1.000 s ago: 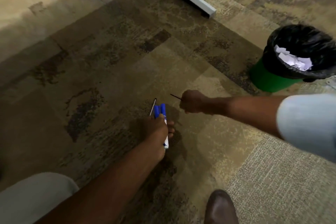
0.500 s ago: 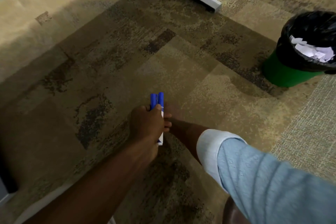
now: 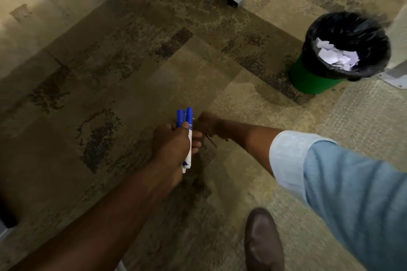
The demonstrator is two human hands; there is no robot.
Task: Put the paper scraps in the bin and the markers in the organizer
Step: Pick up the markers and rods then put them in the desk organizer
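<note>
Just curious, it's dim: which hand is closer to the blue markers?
Left. The left hand grips the blue markers; the right hand sits just beside their caps, holding a thin stick.

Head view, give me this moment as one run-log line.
left hand: grips two blue-capped markers | right hand: holds thin dark stick | green bin: paper scraps inside | organizer: not in view

right hand [image 3: 207,125] moved beside markers [image 3: 186,115], stick [image 3: 211,141] reversed
</note>
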